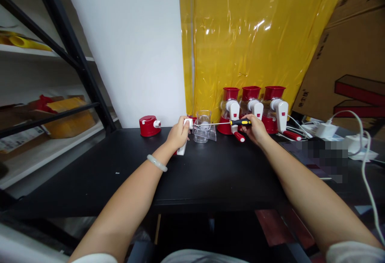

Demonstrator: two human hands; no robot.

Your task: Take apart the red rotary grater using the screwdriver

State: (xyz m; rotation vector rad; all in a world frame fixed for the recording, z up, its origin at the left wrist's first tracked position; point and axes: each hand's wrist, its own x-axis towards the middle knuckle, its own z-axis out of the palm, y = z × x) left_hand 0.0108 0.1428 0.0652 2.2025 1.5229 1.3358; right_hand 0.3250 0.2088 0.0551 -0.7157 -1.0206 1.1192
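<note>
While a red base (148,127) sits near the back edge of the surface (216,174), the left hand (178,133), just rightward, pinches a white crank (182,149) in its fingers; a screwdriver (236,122) — level, tip leftward toward the crank — extends from the right hand (255,130), fingers curled round it.

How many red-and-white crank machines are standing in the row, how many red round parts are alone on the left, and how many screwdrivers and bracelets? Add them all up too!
Crank machines: 3
Red round part: 1
Screwdriver, in the right hand: 1
Bracelet: 1
Total: 6
</note>
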